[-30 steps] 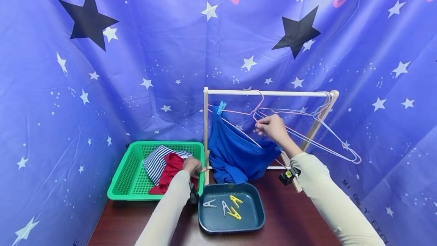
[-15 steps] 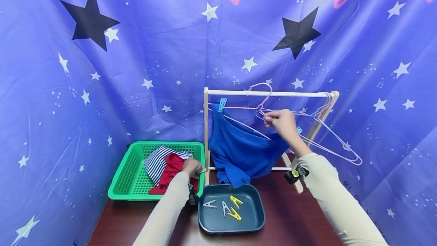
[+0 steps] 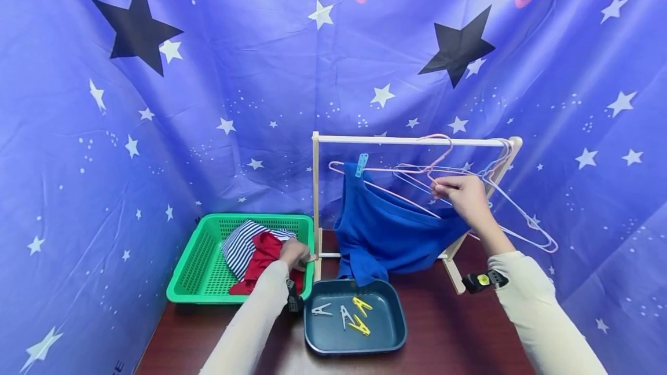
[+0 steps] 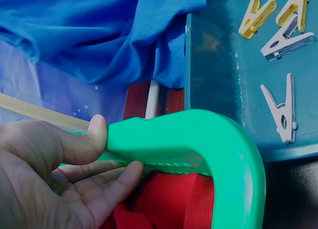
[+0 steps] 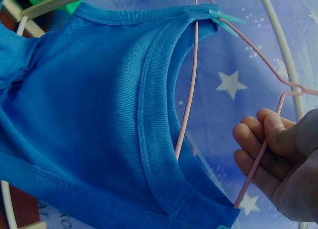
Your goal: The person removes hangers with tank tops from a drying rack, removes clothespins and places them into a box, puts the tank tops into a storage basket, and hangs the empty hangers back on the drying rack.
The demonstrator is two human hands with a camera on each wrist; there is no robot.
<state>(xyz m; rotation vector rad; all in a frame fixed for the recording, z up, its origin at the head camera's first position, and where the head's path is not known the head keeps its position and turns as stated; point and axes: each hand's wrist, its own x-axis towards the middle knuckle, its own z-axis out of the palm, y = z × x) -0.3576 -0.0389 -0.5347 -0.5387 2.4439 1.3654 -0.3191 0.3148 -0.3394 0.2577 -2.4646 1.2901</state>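
My right hand (image 3: pixel 464 198) pinches the pink clothes hanger (image 5: pixel 187 105) by the sloping wire just under its hook, between thumb and fingers. The hook crosses the rack's white top rod. From the hanger hangs a blue sleeveless top (image 3: pixel 388 236), tilted lower on the right; a light-blue clothespin (image 3: pixel 361 165) clips its left strap. My left hand (image 3: pixel 294 252) holds the right rim of the green basket (image 4: pixel 194 124), thumb outside and fingers inside. Red cloth (image 4: pixel 174 199) and a striped cloth (image 3: pixel 241 247) lie in the basket.
A wooden drying rack (image 3: pixel 316 190) stands at the back. More wire hangers (image 3: pixel 521 213) hang at its right end. In front, a dark teal tray (image 3: pixel 354 344) holds several clothespins, yellow (image 3: pixel 359 326) and grey-white (image 3: pixel 345 316). A star-print curtain (image 3: pixel 260 103) closes off the back and sides.
My right hand has slid the pink hanger and blue top rightward along the rod. The hook, raised half a second ago, is lower now. My left hand stays on the basket rim.
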